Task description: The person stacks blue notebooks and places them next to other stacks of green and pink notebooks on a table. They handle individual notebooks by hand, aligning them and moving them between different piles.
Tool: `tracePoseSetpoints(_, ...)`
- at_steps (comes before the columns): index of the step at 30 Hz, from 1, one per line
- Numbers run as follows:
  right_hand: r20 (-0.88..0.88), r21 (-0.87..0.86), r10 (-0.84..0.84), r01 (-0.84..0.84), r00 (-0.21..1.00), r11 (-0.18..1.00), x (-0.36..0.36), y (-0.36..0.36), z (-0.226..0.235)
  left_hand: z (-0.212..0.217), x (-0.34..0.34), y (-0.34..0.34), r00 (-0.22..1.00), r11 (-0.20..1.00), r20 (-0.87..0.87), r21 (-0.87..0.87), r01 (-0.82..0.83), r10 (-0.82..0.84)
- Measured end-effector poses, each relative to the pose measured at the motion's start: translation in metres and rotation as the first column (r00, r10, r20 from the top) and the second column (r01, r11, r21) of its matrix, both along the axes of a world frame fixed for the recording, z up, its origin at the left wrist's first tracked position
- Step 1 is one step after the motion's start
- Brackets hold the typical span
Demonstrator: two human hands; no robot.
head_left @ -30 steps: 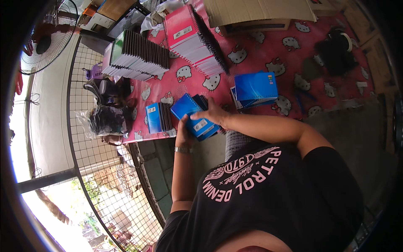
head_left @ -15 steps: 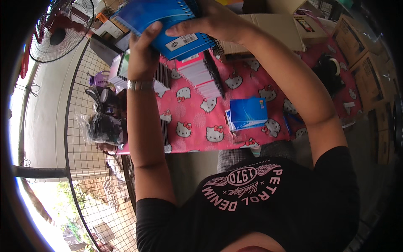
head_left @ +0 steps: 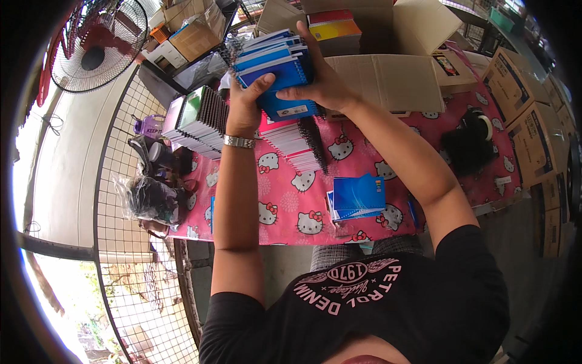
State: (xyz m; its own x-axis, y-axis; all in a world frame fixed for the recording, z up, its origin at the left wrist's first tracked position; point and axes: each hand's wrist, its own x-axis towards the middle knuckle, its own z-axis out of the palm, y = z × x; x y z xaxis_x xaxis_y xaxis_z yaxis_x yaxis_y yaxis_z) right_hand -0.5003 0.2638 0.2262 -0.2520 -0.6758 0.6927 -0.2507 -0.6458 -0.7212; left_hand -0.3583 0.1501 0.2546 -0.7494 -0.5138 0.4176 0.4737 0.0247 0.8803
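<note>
Left hand (head_left: 244, 109) and right hand (head_left: 321, 82) clasping blue notebook stack (head_left: 280, 76), raised above crowded pink table (head_left: 291, 212)

Below my hands I see a small blue notebook pile (head_left: 357, 197); left, a standing fan (head_left: 97, 45); right, cardboard boxes (head_left: 530, 127).

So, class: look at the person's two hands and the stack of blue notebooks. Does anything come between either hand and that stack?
Nothing visible does. The left hand grips the stack of blue notebooks directly from its left side, and the right hand clasps it from the right, fingers against the covers. The stack is held up above the pink tablecloth.
</note>
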Motion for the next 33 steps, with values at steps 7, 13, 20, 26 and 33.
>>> tracePoseSetpoints(7, 0.127, 0.101, 0.092, -0.105, 0.988, 0.989, 0.003, -0.004, -0.010, -0.034, 0.003, -0.007, 0.999, 0.997, -0.004, -0.072, -0.038, 0.038)
tracePoseSetpoints(13, -0.055, 0.071, -0.022, 0.026, 0.998, 0.997, -0.005, -0.008, -0.008, -0.035, 0.008, -0.007, 0.999, 0.997, 0.028, -0.077, -0.023, 0.025)
tracePoseSetpoints(20, -0.184, -0.039, -0.037, 0.030, 0.982, 0.999, -0.005, -0.008, 0.003, -0.029, 0.005, -0.006, 0.995, 0.988, 0.027, -0.125, -0.094, 0.098)
tracePoseSetpoints(26, -0.286, -0.040, -0.092, 0.084, 0.954, 0.996, -0.012, -0.008, -0.005, -0.033, 0.007, -0.016, 0.998, 0.986, 0.051, -0.166, -0.013, 0.022)
tracePoseSetpoints(33, -0.646, -0.391, -0.533, 0.363, 0.546, 0.846, -0.011, 0.018, 0.089, -0.037, 0.010, -0.011, 0.996, 0.994, 0.085, -0.112, -0.004, 0.013)
